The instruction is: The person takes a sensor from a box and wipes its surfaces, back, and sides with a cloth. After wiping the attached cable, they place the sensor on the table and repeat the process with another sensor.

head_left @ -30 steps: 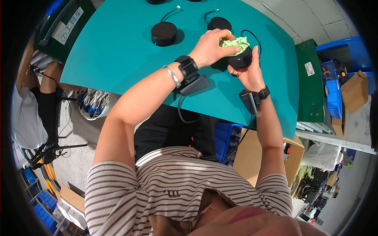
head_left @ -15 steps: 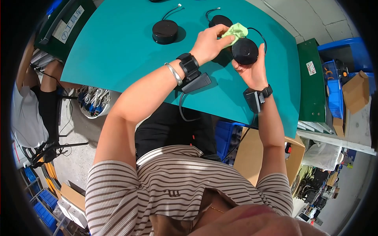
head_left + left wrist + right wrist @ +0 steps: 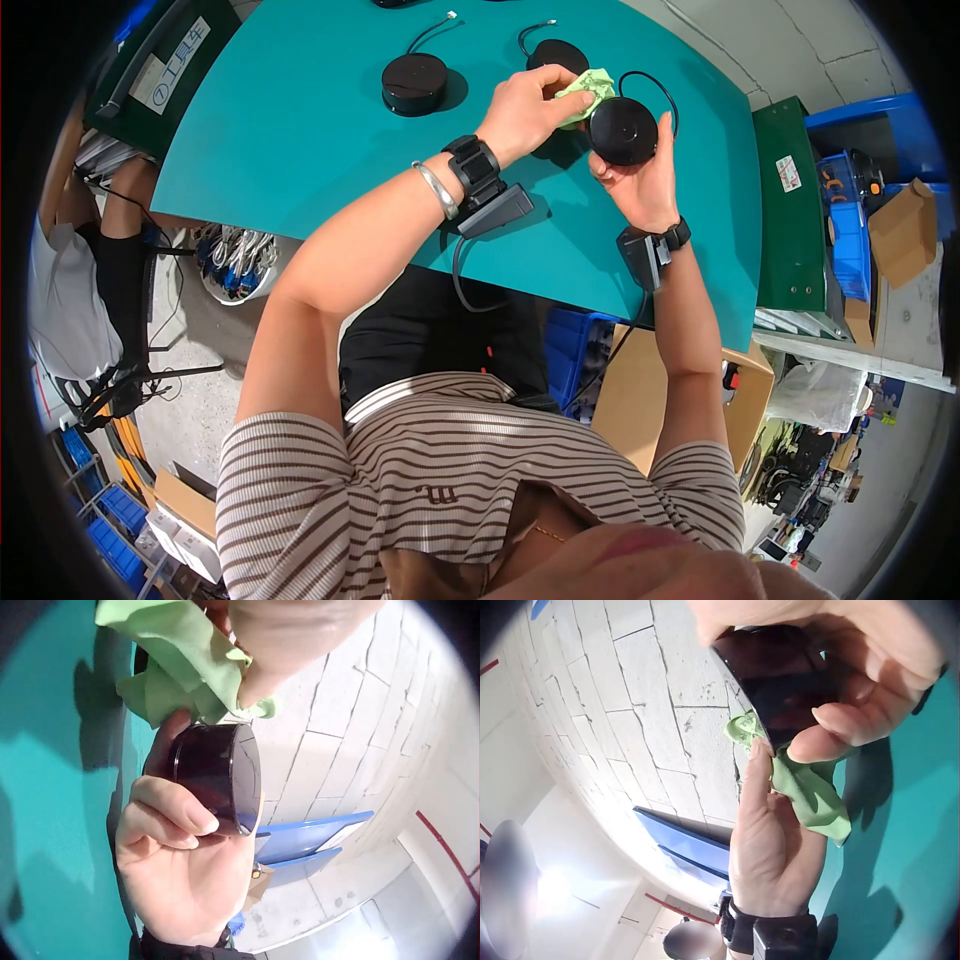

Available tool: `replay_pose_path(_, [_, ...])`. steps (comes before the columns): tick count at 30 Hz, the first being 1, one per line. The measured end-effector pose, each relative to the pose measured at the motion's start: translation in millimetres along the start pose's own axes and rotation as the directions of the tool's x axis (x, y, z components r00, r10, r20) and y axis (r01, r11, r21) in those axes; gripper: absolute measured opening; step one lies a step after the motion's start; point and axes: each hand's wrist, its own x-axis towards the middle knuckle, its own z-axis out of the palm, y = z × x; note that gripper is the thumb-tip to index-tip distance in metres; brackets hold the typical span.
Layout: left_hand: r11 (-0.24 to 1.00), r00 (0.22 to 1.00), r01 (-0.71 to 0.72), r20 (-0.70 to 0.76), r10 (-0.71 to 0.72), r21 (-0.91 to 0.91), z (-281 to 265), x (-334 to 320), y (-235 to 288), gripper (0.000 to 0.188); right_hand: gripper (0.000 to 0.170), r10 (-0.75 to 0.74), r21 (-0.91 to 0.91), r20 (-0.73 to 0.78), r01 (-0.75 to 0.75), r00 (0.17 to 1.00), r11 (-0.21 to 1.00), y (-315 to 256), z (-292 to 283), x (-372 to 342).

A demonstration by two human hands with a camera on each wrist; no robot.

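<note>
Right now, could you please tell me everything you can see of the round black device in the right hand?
The round black device is a short cylinder with a smooth, flat face and a glossy, plastic-looking surface that catches reflections. A thin line rings its side wall. It is held above the teal table, face up, its edge gripped by the right hand. A thin dark cable loops beside it, seemingly attached. The left hand holds a green cloth close by its rim.

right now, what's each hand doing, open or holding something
Left hand: closed, pinching the green cloth.
Right hand: closed round the round black puck.
</note>
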Motion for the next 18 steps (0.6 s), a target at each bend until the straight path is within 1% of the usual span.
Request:
replay_pose_path(1, [1.000, 1.000, -0.001, 0.000, 0.001, -0.001, -0.6, 0.7, -3.1, 0.031, 0.071, -0.001, -0.001, 0.000, 0.001, 1.000, 1.000, 0.7, -2.3, 0.9])
replay_pose_path(3, [0.996, 0.998, 0.037, 0.041, -0.040, 0.083, -2.3, -0.2, 0.7, 0.032, 0.069, -0.035, 0.029, 0.080, 0.033, 0.996, 0.999, 2.0, -5.7, 1.7])
replay_pose_path(4, [0.996, 0.998, 0.036, 0.042, -0.040, 0.083, -2.1, -1.4, 2.9, 0.032, 0.069, -0.037, 0.030, 0.080, 0.035, 0.996, 0.999, 2.1, -5.7, 1.5])
replay_pose_path(6, [0.990, 0.980, 0.114, 0.153, -0.125, 0.078, -2.1, -3.4, 5.6, 0.033, 0.067, -0.061, 0.066, 0.017, 0.060, 0.998, 0.996, -0.5, 3.5, 0.0])
replay_pose_path(7, [0.990, 0.980, 0.114, 0.152, -0.125, 0.078, -2.1, -3.1, 6.4, 0.033, 0.067, -0.062, 0.065, 0.018, 0.060, 0.998, 0.996, -0.8, 3.2, 0.3])
replay_pose_path(9, [0.984, 0.965, 0.114, 0.221, -0.143, 0.139, -2.0, -3.2, 6.2, 0.026, 0.066, -0.066, 0.077, 0.019, 0.065, 0.998, 0.995, -0.4, 1.6, 0.7])
replay_pose_path(11, [0.986, 0.966, 0.122, 0.215, -0.144, 0.114, -1.5, -2.6, 3.9, 0.025, 0.067, -0.063, 0.077, 0.043, 0.060, 0.997, 0.995, 1.0, -6.0, 2.7])
replay_pose_path(13, [0.984, 0.967, 0.167, 0.186, -0.177, 0.067, -2.0, -1.2, 0.4, 0.031, 0.069, -0.030, 0.099, 0.086, 0.022, 0.996, 0.995, 1.2, -7.3, 1.8])
replay_pose_path(14, [0.984, 0.966, 0.167, 0.187, -0.177, 0.068, -1.8, -1.7, 1.5, 0.031, 0.069, -0.031, 0.100, 0.085, 0.022, 0.996, 0.995, 1.9, -8.3, 1.9])
replay_pose_path(16, [0.985, 0.974, 0.172, 0.147, -0.174, 0.027, -0.6, -2.5, 3.5, 0.031, 0.071, -0.036, 0.011, 0.094, 0.035, 0.995, 0.999, 2.9, -10.2, 2.6])
replay_pose_path(17, [0.985, 0.973, 0.173, 0.147, -0.175, 0.027, -0.7, -1.4, 0.6, 0.031, 0.071, -0.036, 0.011, 0.093, 0.035, 0.995, 0.999, 3.0, -8.7, 2.3])
replay_pose_path(18, [0.990, 0.980, 0.140, 0.140, -0.142, 0.025, -1.2, 0.2, -2.4, 0.031, 0.071, -0.038, -0.012, 0.068, 0.039, 0.997, 0.999, 3.2, -5.6, 1.8])
